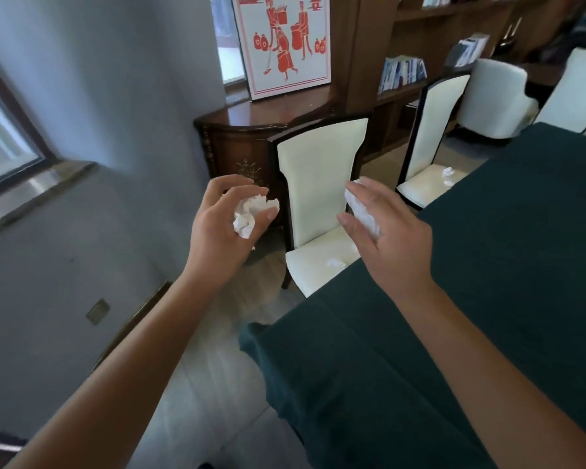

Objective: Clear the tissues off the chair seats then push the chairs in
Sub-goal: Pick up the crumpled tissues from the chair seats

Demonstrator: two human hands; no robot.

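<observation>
L hand [217,228]: fingers curled round crumpled tissue [251,214]. R hand [383,238]: fingers pinch 2nd tissue wad [362,211]. Near chair [322,204] seat: 1 loose tissue [336,263]. Far chair [430,147] seat: 1 more tissue [448,173].

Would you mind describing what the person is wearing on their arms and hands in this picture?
Nothing that shows: both forearms are bare up to the frame's edge, with no sleeve in view. The left hand and right hand have no gloves, and no rings, watch or bracelet are visible. The fingers are uncovered too.
</observation>
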